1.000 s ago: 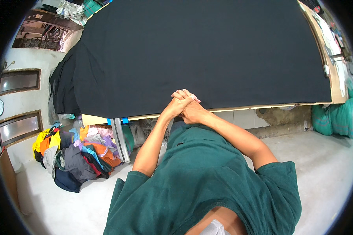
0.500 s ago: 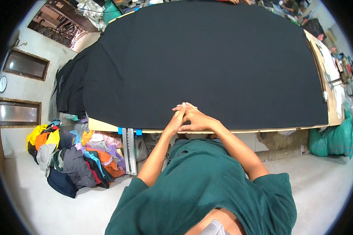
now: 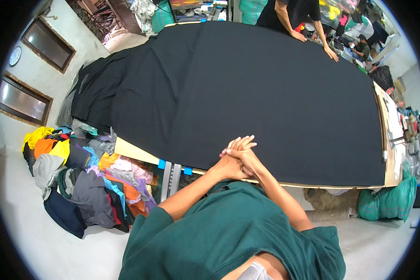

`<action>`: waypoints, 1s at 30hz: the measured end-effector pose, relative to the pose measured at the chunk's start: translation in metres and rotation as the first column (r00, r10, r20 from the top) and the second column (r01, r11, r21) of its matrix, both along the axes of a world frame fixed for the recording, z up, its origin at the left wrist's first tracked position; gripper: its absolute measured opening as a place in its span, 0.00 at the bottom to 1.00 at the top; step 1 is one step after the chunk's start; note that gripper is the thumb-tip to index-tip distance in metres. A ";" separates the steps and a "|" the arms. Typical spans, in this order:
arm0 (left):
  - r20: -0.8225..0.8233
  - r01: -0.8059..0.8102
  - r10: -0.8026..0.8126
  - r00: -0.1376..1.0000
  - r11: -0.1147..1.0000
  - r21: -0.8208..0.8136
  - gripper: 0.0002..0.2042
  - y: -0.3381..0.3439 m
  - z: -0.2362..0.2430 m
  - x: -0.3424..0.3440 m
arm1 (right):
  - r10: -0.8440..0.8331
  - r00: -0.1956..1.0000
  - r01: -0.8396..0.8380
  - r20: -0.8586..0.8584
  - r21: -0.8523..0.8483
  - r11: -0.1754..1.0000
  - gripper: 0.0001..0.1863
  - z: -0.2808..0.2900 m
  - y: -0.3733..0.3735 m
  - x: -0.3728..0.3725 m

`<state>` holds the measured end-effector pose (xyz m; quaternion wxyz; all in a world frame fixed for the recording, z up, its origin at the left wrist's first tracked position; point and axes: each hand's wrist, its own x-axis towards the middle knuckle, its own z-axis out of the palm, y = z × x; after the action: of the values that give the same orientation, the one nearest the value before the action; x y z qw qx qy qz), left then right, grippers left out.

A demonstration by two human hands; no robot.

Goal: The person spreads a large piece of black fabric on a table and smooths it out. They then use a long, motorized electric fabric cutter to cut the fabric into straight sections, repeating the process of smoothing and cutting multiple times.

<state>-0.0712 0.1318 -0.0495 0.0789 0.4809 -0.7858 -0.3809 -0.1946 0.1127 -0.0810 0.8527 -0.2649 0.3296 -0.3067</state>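
A wide sheet of black fabric [image 3: 275, 102] covers the table and lies mostly smooth, with creases and folds toward its left end. At the table's near edge my two hands are clasped together over the fabric's border. My left hand [image 3: 232, 166] is closed against the right, its fingers partly hidden. Across it lies my right hand [image 3: 246, 155], with its fingers laced through the left's and some fingertips sticking out. No tool or cloth shows in either hand.
Across the table a person in black [image 3: 291, 18] rests both hands on the fabric's far edge. A metal ruler [image 3: 171, 179] hangs at the near-left edge, beside a heap of coloured clothes [image 3: 91, 191]. A green sack [image 3: 387, 200] stands at the right corner.
My hands have gone from loosely touching to clasped with laced fingers. The view has shifted, so more of the far side shows. The other person's arms and hands are now plainly visible.
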 end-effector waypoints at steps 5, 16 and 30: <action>-0.137 0.032 -0.060 0.989 0.979 -0.201 0.64 0.013 -0.029 0.036 | 0.043 0.973 -0.065 -0.229 -0.090 0.994 0.09 -0.016 0.006 0.027; -0.229 0.042 -0.088 0.970 0.979 -0.199 0.58 0.001 -0.073 0.059 | -0.061 0.934 -0.054 -0.352 -0.309 0.950 0.12 -0.055 0.006 0.045; -0.240 -0.205 0.168 0.956 0.969 -0.139 0.27 0.004 -0.093 0.108 | -0.513 0.413 -0.386 -0.752 -0.655 0.650 0.22 -0.079 -0.007 0.002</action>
<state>0.0365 0.1359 -0.1423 0.2423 0.4984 -0.7511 -0.3588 -0.1930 0.1059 -0.1602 0.3209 -0.6996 0.5851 -0.2553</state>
